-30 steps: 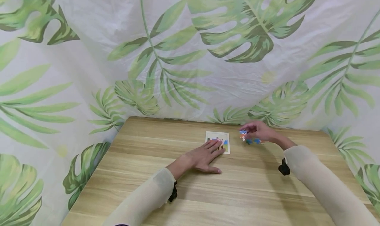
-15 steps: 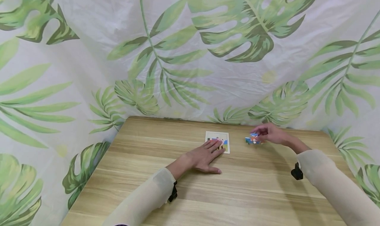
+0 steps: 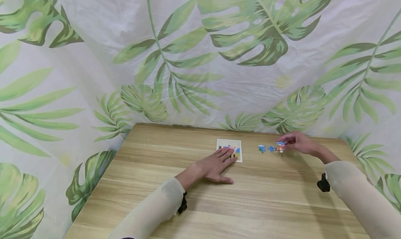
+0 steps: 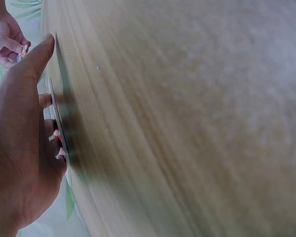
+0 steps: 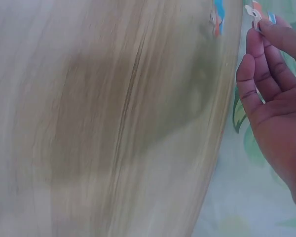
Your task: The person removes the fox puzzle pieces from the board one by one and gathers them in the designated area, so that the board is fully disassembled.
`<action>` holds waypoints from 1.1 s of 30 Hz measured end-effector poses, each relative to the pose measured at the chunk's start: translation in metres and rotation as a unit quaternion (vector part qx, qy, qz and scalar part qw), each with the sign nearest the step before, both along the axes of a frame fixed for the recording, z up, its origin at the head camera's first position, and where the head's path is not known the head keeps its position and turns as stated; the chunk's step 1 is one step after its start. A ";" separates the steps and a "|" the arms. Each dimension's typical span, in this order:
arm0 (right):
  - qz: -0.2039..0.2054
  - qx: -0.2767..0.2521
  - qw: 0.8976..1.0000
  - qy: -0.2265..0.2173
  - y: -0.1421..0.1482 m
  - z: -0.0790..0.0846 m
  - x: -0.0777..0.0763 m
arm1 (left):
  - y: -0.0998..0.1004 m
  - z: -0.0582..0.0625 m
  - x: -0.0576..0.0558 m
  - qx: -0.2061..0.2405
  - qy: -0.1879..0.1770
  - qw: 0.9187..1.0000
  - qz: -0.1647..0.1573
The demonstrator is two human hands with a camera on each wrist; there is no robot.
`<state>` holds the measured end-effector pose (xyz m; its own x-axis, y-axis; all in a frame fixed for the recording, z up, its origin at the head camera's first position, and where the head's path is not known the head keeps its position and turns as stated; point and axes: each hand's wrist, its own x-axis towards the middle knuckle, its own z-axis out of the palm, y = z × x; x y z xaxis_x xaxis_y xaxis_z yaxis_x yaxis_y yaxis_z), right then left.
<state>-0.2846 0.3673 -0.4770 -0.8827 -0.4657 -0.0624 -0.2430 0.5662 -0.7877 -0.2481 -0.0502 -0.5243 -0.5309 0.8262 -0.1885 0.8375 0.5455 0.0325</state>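
Head: the left hand (image 3: 215, 166) lies on a picture board (image 3: 230, 143), fingers outstretched; loose puzzle pieces (image 3: 262, 148) sit at the board's three o'clock. Left wrist: fingers overlap the board. Right wrist: the right hand (image 5: 276, 98) pinches an orange-and-white piece (image 5: 255, 12), between one and two o'clock.

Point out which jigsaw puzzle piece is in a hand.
The orange, white and blue jigsaw piece pinched by the right hand; the others lie on the wood-grain table.

Cloth (image 3: 200, 68) w/ green leaf print hangs at 12 o'clock, round to 9 & 3; wood-grain table (image 3: 244, 200), ctr to 6.
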 end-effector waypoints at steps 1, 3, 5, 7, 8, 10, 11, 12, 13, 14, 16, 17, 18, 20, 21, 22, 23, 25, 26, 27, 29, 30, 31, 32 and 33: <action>-0.001 0.002 1.000 -0.002 0.003 -0.001 0.000 | 0.000 0.000 0.000 0.000 0.001 1.000 0.001; -0.004 0.004 1.000 -0.005 0.008 -0.002 -0.001 | 0.000 -0.001 0.000 -0.001 0.002 1.000 0.002; -0.005 0.006 1.000 -0.008 0.011 -0.003 -0.001 | -0.001 -0.001 0.000 -0.002 0.003 1.000 0.001; -0.006 0.006 1.000 -0.009 0.014 -0.005 -0.001 | -0.001 -0.001 0.000 -0.003 0.005 1.000 0.001; -0.008 0.007 1.000 -0.009 0.015 -0.006 0.000 | -0.001 -0.001 0.000 -0.003 0.005 1.000 0.000; -0.010 0.009 1.000 -0.009 0.017 -0.007 0.000 | -0.001 -0.001 -0.001 -0.003 0.007 1.000 0.000; -0.012 0.011 1.000 -0.008 0.018 -0.008 0.000 | -0.001 -0.002 -0.001 -0.004 0.007 1.000 0.000; -0.013 0.012 1.000 -0.007 0.018 -0.009 0.001 | -0.001 -0.002 -0.001 -0.005 0.008 1.000 0.001; -0.015 0.016 1.000 -0.006 0.018 -0.010 0.001 | -0.001 -0.002 -0.001 -0.005 0.007 1.000 0.001; -0.016 0.019 1.000 -0.005 0.019 -0.011 0.001 | -0.001 -0.002 -0.001 -0.005 0.008 1.000 0.002; -0.016 0.027 1.000 -0.001 0.019 -0.014 0.002 | -0.001 -0.002 -0.001 -0.007 0.007 1.000 0.002; -0.017 0.030 0.999 -0.001 0.019 -0.015 0.002 | -0.001 -0.002 -0.001 -0.008 0.006 1.000 0.003; -0.018 0.034 0.999 0.000 0.019 -0.016 0.002 | -0.001 -0.002 0.000 -0.008 0.006 1.000 0.003; -0.020 0.043 0.999 0.005 0.018 -0.019 0.001 | 0.000 -0.002 0.000 -0.010 0.006 1.000 0.004; -0.019 0.046 0.999 0.008 0.019 -0.021 0.000 | 0.000 -0.002 0.000 -0.010 0.006 1.000 0.004; -0.020 0.047 0.999 0.010 0.018 -0.022 0.000 | 0.001 -0.002 0.001 -0.010 0.006 1.000 0.004; -0.021 0.049 0.998 0.015 0.018 -0.023 0.000 | 0.001 -0.002 0.001 -0.011 0.006 1.000 0.003; -0.017 0.056 0.998 0.032 0.018 -0.025 -0.001 | 0.001 -0.002 0.001 -0.014 0.008 1.000 0.002; -0.017 0.057 0.997 0.039 0.017 -0.026 -0.002 | 0.001 -0.001 0.001 -0.014 0.008 1.000 0.001; -0.017 0.058 0.997 0.047 0.017 -0.026 -0.002 | 0.001 -0.001 0.001 -0.015 0.009 1.000 0.001; -0.016 0.063 0.996 0.061 0.015 -0.026 -0.003 | 0.001 -0.001 0.001 -0.017 0.010 1.000 0.001; -0.017 0.067 0.996 0.064 0.014 -0.026 -0.003 | 0.001 -0.001 0.001 -0.017 0.010 1.000 0.002; -0.020 0.069 0.995 0.065 0.014 -0.026 -0.003 | 0.001 -0.001 0.000 -0.016 0.010 1.000 0.003; -0.021 0.072 0.995 0.067 0.014 -0.026 -0.003 | 0.001 -0.001 0.000 -0.016 0.010 1.000 0.003; -0.021 0.076 0.995 0.067 0.014 -0.026 -0.003 | 0.001 -0.001 0.000 -0.016 0.009 1.000 0.003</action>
<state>-0.2880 0.3811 -0.5033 -0.9065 -0.4220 -0.0092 -0.3139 0.6886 -0.6536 -0.2477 -0.0492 -0.5250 -0.5402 0.8160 -0.2057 0.8339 0.5518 -0.0010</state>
